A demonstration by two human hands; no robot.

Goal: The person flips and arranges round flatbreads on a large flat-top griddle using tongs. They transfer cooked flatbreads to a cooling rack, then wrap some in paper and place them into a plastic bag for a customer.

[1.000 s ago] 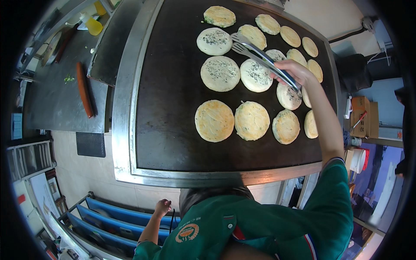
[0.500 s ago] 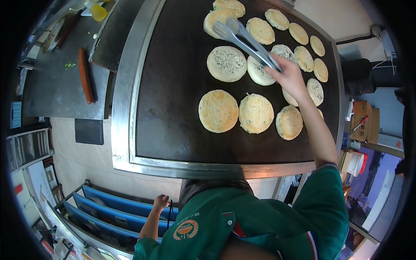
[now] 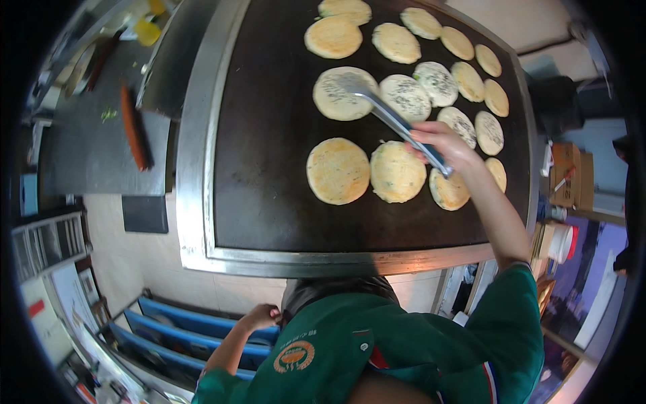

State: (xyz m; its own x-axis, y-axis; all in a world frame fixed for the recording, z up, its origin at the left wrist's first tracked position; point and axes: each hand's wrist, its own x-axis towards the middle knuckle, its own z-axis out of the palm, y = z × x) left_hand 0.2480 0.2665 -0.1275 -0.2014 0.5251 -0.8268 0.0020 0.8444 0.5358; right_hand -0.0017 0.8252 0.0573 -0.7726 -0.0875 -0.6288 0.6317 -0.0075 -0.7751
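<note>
My right hand (image 3: 444, 145) is closed around the handle end of metal tongs (image 3: 396, 121), reaching over the flat griddle (image 3: 262, 168) from the right. The tongs' tips lie over a pale round flatbread (image 3: 334, 101) specked with dark seeds; whether they press on it I cannot tell. Beside it is another seeded flatbread (image 3: 405, 99). Nearer me, below the tongs, are a browned flatbread (image 3: 338, 172) and a second browned one (image 3: 397, 176). Low at my left side, my left hand (image 3: 261, 316) hangs with curled fingers, apart from the griddle, nothing visible in it.
Several more flatbreads cover the griddle's far and right parts, including a golden one (image 3: 333, 38). A metal rim (image 3: 303, 262) edges the griddle. On the left, a side table (image 3: 74, 161) bears a long brown rod (image 3: 132, 128) and a yellow bottle (image 3: 147, 31). Blue-panelled racks (image 3: 182, 326) stand below.
My right hand has drawn the tongs nearer me, from the far-left flatbread to the seeded one below it. The far flatbread, pale before, now shows a golden face. My left hand has shifted slightly right.
</note>
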